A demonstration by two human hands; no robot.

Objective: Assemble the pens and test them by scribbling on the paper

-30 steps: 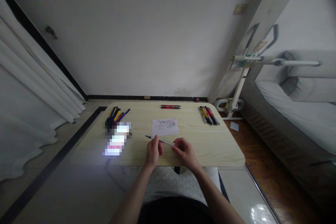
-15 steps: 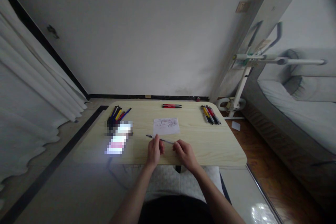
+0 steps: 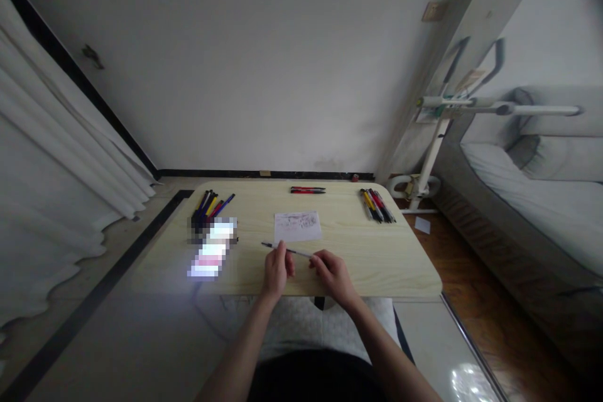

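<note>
Both bare forearms rise from the lower edge of the view and converge toward the middle, the left from the lower left, the right from the lower right. The left hand (image 3: 277, 270) is turned back-up, its fingers curled together and the fingertips (image 3: 281, 255) pinched shut on a slim pen (image 3: 296, 252). The right hand (image 3: 333, 272) sits just beside it, knuckles up, wrist bent slightly inward, fingers folded and closed on the pen's other end (its thumb is hidden beneath the hand). The two hands are near each other without touching, wrists about level
</note>
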